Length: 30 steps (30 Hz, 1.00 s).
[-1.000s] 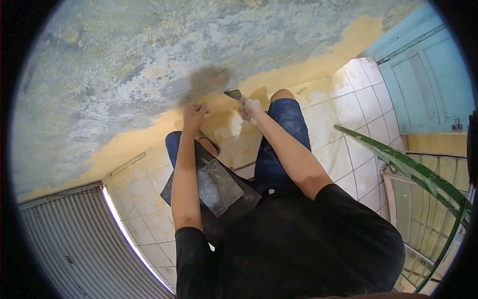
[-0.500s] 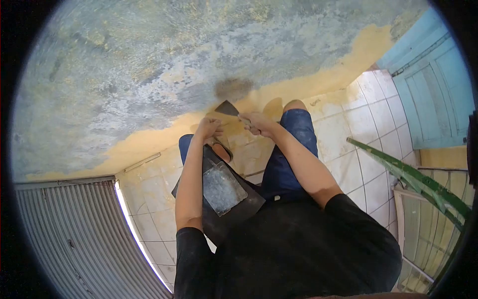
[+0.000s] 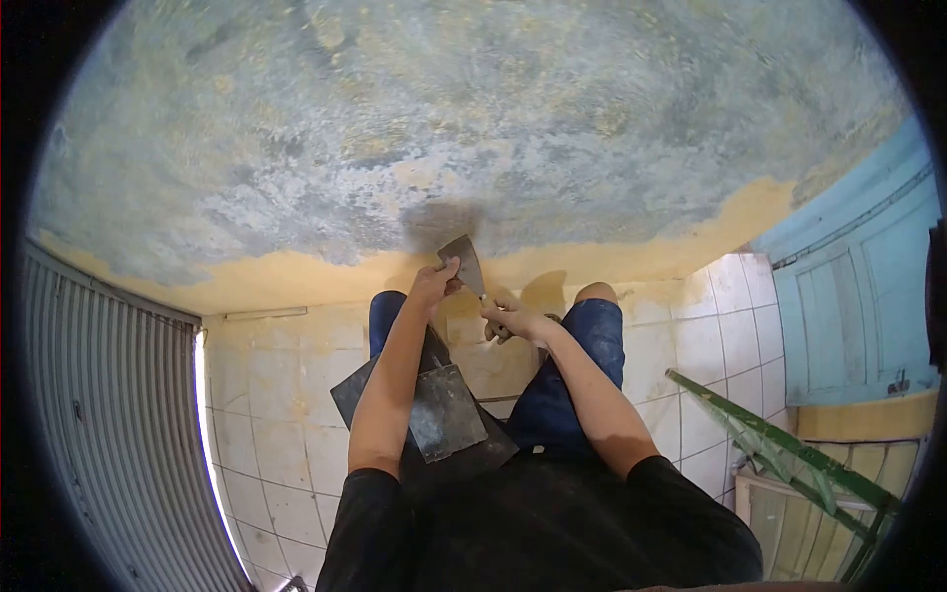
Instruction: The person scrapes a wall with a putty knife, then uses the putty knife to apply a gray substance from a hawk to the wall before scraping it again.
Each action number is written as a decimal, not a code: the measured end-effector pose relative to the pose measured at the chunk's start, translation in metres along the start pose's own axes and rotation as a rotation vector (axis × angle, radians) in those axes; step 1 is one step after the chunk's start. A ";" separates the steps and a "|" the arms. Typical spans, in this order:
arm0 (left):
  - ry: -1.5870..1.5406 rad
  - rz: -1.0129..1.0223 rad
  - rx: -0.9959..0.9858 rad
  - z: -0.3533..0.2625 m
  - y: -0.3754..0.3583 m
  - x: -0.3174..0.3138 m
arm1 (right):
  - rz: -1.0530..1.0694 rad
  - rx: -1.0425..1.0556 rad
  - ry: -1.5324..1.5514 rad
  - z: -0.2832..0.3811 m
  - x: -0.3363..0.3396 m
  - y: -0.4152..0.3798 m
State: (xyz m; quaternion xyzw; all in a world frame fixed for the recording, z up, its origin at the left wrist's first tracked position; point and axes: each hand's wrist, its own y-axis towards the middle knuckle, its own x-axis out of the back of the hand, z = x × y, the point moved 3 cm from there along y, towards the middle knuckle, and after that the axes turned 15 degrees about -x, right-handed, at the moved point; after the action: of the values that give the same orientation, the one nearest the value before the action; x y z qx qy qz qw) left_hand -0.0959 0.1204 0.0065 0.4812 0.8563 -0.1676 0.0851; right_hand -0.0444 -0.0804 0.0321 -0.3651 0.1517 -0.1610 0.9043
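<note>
A putty knife (image 3: 461, 259) with a wide dark blade is held in front of the wall. Its handle is in my right hand (image 3: 513, 323), fingers closed around it, and the blade points up and to the left. My left hand (image 3: 434, 284) meets the blade, thumb against its flat face and the other fingers partly hidden. Under my left forearm, a grey square plate (image 3: 446, 414) rests on a larger black sheet (image 3: 353, 393) across my lap.
Ahead is a wall (image 3: 473, 118) with patchy grey coating over yellow paint. A ribbed metal shutter (image 3: 118, 414) stands left, a blue door (image 3: 858, 296) right. A green metal frame (image 3: 789, 444) juts in at right above the white tiled floor (image 3: 266, 395).
My left hand has come onto the putty knife's blade, from which it was apart. The blade now points more upward. The camera view has shifted, showing more of the wall.
</note>
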 end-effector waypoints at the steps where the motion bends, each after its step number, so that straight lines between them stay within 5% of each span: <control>1: -0.013 -0.012 0.001 0.001 0.000 0.001 | -0.064 0.010 -0.043 -0.004 0.000 0.005; 6: 0.231 0.012 0.032 0.005 0.004 0.007 | -0.122 0.027 -0.217 -0.008 -0.004 0.014; 11: 0.140 -0.088 0.087 0.026 0.006 0.021 | -0.221 -0.049 -0.359 -0.009 -0.001 0.018; 30: 0.009 -0.080 0.020 0.006 0.009 0.007 | -0.029 -0.093 -0.126 -0.005 0.005 -0.004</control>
State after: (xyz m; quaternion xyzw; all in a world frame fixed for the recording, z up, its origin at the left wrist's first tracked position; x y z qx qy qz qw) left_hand -0.0915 0.1280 -0.0032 0.4481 0.8735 -0.1773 0.0696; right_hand -0.0431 -0.0879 0.0302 -0.4182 0.0963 -0.1437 0.8918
